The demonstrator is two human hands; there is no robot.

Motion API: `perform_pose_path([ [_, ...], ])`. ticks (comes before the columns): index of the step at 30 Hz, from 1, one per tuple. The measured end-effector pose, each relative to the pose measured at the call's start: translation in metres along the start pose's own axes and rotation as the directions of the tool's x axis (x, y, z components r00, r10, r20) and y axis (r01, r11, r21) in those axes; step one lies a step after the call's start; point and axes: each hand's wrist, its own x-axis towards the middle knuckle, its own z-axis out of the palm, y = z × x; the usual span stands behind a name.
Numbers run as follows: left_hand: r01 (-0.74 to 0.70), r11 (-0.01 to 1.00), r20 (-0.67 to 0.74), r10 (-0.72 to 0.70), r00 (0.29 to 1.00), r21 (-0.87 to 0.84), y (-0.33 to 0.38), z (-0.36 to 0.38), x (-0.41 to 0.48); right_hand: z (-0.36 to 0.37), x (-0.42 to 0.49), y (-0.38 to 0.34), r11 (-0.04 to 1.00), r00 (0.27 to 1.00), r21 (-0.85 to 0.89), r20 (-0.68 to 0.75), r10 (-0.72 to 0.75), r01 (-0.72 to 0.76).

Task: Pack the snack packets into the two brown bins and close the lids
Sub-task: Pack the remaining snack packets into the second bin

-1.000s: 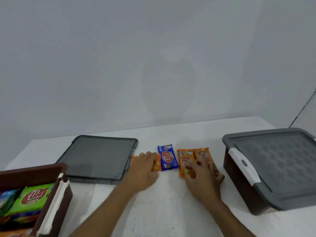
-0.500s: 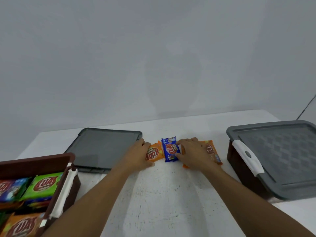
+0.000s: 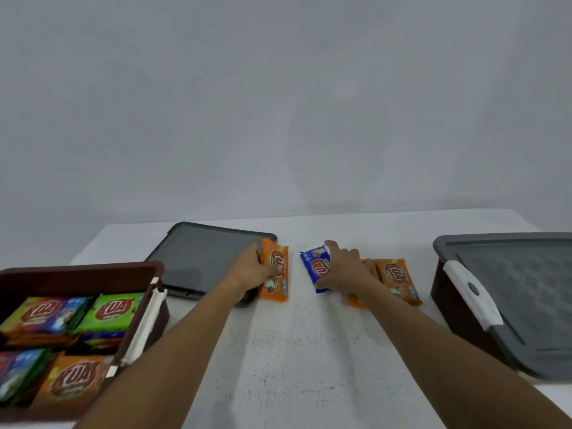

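An open brown bin [image 3: 80,270] at the lower left holds several green, blue and orange snack packets. A second brown bin [image 3: 448,301] at the right has its grey lid [image 3: 520,292] on, with a white latch [image 3: 473,295]. My left hand [image 3: 250,270] grips an orange packet [image 3: 277,277] by its left edge, beside a loose grey lid [image 3: 201,258]. My right hand [image 3: 343,270] closes on a blue packet [image 3: 315,267]. Two orange packets [image 3: 397,280] lie just right of that hand, one partly hidden under it.
The white table [image 3: 309,351] runs to a plain grey wall [image 3: 278,103] at the back. The loose grey lid lies flat behind the open bin. My forearms cross the near half of the table.
The left hand has drawn the orange packet leftward, away from the blue one, opening a gap. The right hand shifted onto the blue packet. The view tilted, showing more of the open bin.
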Motion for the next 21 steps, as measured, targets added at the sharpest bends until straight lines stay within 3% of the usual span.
perform_pose_path([
  [5, 0.078, 0.953, 0.073, -0.059, 0.996, -0.294, 0.009, -0.004, -0.007, 0.005, -0.006, -0.016, 0.979, 0.999, -0.203, 0.049, -0.010, 0.020],
  [8, 0.069, 0.911, 0.023, -0.065, 0.998, -0.407, 0.012, -0.012, -0.009, 0.005, -0.005, -0.016, 0.996, 0.998, -0.076, -0.008, -0.058, 0.057],
  [11, -0.037, 0.977, -0.098, 0.016, 0.995, -0.211, 0.015, -0.025, -0.008, -0.004, -0.007, -0.012, 0.990, 0.991, 0.064, -0.056, -0.124, 0.128],
  [14, -0.140, 0.990, -0.046, 0.140, 0.989, 0.007, 0.022, -0.040, -0.010, -0.013, -0.012, -0.007, 0.938, 0.980, 0.303, -0.155, -0.128, 0.170],
  [17, -0.208, 0.950, 0.047, 0.202, 0.978, 0.233, 0.033, -0.053, -0.018, -0.026, -0.021, -0.009, 0.784, 0.966, 0.583, -0.247, -0.080, 0.214],
  [21, -0.208, 0.930, 0.060, 0.199, 0.978, 0.302, 0.040, -0.077, -0.027, -0.035, -0.026, -0.024, 0.576, 0.960, 0.781, -0.279, -0.024, 0.241],
])
